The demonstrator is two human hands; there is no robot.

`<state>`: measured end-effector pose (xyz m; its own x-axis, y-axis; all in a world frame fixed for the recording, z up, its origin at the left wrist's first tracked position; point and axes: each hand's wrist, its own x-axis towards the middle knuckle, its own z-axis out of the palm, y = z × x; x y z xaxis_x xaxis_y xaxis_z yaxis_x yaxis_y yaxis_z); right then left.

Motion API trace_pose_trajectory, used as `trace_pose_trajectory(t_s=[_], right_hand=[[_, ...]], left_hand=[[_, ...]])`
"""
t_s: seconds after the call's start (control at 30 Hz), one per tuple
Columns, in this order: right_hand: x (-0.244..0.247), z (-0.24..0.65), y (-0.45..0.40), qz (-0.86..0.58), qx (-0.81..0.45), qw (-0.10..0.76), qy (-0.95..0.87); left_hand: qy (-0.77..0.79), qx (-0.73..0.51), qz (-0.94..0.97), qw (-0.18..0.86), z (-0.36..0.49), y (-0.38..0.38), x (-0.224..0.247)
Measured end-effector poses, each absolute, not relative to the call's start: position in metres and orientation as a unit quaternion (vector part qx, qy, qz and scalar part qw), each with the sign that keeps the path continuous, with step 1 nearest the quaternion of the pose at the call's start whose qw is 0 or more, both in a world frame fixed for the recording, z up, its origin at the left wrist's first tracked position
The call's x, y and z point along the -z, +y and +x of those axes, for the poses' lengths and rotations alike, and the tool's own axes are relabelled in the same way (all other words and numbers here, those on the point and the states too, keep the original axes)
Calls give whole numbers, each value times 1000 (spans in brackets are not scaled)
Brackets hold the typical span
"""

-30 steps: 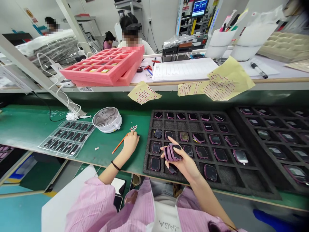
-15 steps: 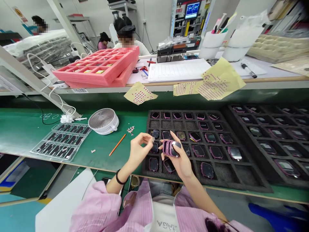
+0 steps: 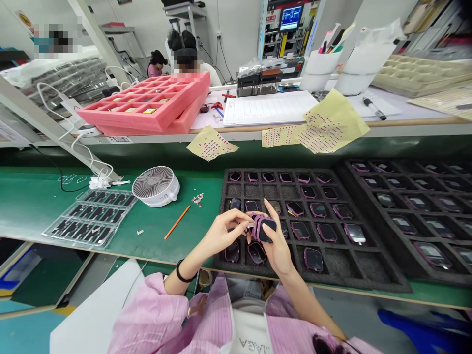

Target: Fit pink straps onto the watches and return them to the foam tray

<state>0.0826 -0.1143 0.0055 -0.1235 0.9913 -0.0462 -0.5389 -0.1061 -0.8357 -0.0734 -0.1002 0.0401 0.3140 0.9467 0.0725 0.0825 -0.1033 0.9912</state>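
- Your left hand [image 3: 224,234] had left the green table [image 3: 44,209] and crossed over the black foam tray [image 3: 368,279], its fingers [image 3: 245,224] narrowly pinched at the edge of the stack; you could not tell whether they gripped anything small.
- Your right hand [image 3: 277,246] held the pink-framed watch cases [image 3: 262,228], fingers curled around them.
- The stack sat above the tray's near left area, toward the table's front edge, so both hands now met there.
- The orange pencil [image 3: 177,222] and white desk fan [image 3: 155,186] lay on the table, well left of your hands.
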Motion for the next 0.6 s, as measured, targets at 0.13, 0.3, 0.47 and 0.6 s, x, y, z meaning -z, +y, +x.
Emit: trace_pose_trajectory(t_s=[0.13, 0.3, 0.47, 0.6], right_hand=[[-9, 84, -116, -324, -675, 559, -356], [-5, 85, -116, -310, -673, 557, -374], [1, 84, -118, -343, -652, 543, -403], [2, 80, -118, -350, -646, 557, -387]], left_hand=[[428, -397, 597, 551, -78, -99, -44], [430, -381, 590, 567, -85, -97, -54], [441, -359, 594, 569, -82, -96, -57], [445, -419, 552, 567, -70, -100, -46]])
